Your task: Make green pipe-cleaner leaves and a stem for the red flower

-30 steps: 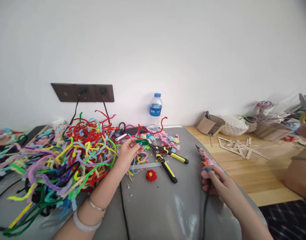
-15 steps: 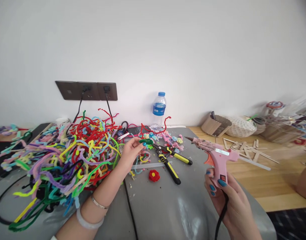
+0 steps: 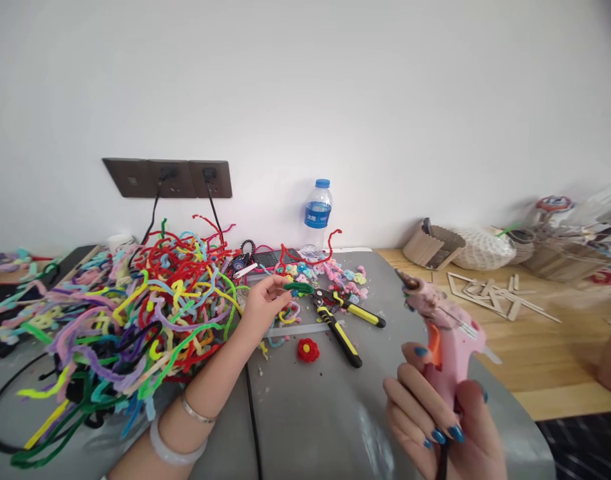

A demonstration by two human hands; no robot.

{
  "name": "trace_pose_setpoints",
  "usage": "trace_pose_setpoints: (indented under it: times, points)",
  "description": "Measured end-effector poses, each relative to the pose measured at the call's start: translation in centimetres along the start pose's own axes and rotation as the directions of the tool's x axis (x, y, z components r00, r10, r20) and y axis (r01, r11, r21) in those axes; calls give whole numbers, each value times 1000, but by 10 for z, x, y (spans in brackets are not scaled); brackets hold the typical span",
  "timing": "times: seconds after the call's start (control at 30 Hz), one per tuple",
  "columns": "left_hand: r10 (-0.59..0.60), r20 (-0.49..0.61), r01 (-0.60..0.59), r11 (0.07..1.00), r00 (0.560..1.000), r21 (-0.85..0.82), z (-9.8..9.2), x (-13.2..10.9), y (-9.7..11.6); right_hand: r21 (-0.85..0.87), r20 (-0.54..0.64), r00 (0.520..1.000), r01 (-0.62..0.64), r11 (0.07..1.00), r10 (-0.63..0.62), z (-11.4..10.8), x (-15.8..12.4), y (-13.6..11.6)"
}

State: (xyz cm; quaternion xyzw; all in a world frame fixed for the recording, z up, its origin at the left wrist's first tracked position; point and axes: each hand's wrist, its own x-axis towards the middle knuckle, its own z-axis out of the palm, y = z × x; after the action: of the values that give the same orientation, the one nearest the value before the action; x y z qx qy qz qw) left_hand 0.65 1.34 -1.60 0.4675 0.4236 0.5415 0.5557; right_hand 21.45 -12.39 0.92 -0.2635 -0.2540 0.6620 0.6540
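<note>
So where is the pink glue gun (image 3: 445,327)?
— In the right hand (image 3: 435,427), lifted off the desk (image 3: 535,347) above its near edge. The fingers (image 3: 410,393) wrap round the grip, one tip beside the orange trigger; I cannot tell whether it presses. The nozzle tilts up and away to the left, which I judge keeps the hot end clear of the hand.

And the other hand?
— The left hand (image 3: 265,303) rests toward the middle of the desk. Its thumb and fingertips pinch a small green loop (image 3: 299,289), held out past the palm, probably so the loop itself stays exposed.

What lies between the two hands?
— Yellow-handled pliers (image 3: 342,320) just beside the loop, a clear glue stick (image 3: 295,330) under them, and a red flower (image 3: 308,349) nearer the front. All lie on the grey cover (image 3: 325,413), likely there to shield the wood.

Further out?
— A tangled pile of pipe cleaners (image 3: 135,313) fills the left side. A water bottle (image 3: 317,217) stands at the back edge by the wall, and wooden sticks (image 3: 495,297) lie on bare wood to the right.
</note>
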Motion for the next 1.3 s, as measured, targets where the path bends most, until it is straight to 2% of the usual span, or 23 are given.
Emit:
trace_pose_setpoints:
  times: [0.1,0.23,0.33,0.67,1.3]
  points:
    - [20,2,-20,999,1000,27,0,1,-1,-185,-31,998,46,982,-53,2,3,0]
    - [47,17,-48,997,999,54,1,-1,0,-511,-70,994,35,859,-82,-2,6,14]
    - [61,43,-64,996,997,64,2,-2,2,-612,-66,996,13,791,-67,-1,6,25]
    - [77,72,-82,994,994,79,3,-4,4,-668,-42,997,26,743,-72,1,11,33]
    - [81,84,-87,994,993,70,3,-5,4,-672,-55,996,14,740,-70,-2,12,36]
